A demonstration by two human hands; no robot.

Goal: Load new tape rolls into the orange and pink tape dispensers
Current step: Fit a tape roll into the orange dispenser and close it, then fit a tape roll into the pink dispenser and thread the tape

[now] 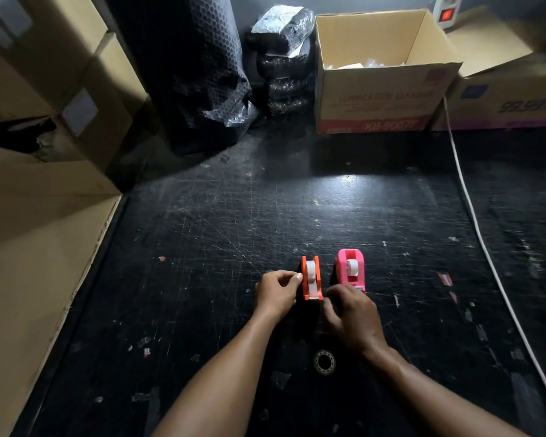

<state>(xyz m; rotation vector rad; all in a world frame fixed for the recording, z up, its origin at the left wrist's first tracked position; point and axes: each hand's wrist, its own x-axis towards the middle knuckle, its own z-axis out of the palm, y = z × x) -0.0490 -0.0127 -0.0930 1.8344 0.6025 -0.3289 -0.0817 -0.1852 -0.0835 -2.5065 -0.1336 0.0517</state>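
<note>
The left hand (276, 291) pinches the left wall of the orange dispenser (311, 279) low in the centre of the frame, thumb and fingertips closed on the plastic to steady it. The right hand (352, 316) sits at that dispenser's near end by the cutter, fingers curled together; whether they grip a tape end cannot be told, since the hand hides it. Nearer than both hands, an empty ring-shaped tape core (324, 362) lies flat on the mat between the 2 forearms.

A white tape roll (311, 272) already sits in the orange dispenser, with a strip running down toward the cutter, so the step in hand looks like threading or seating the tape end. Just right of it, apart from it, the pink dispenser (351, 269) holds a small white spool (351, 268) that looks nearly bare, so it probably awaits its roll. The next move likely calls for pressing the strip onto the serrated edge, then turning to the pink one.

Both dispensers are smooth moulded plastic, the orange boxy, the pink round-backed. The black cutting mat (297, 216) is matte and heavily scored, littered with tape scraps. Farther, at upper right, an open cardboard box (379, 89) stands beside a white cord (473, 209); at upper centre stands a roll of black bubble wrap (186, 64).
</note>
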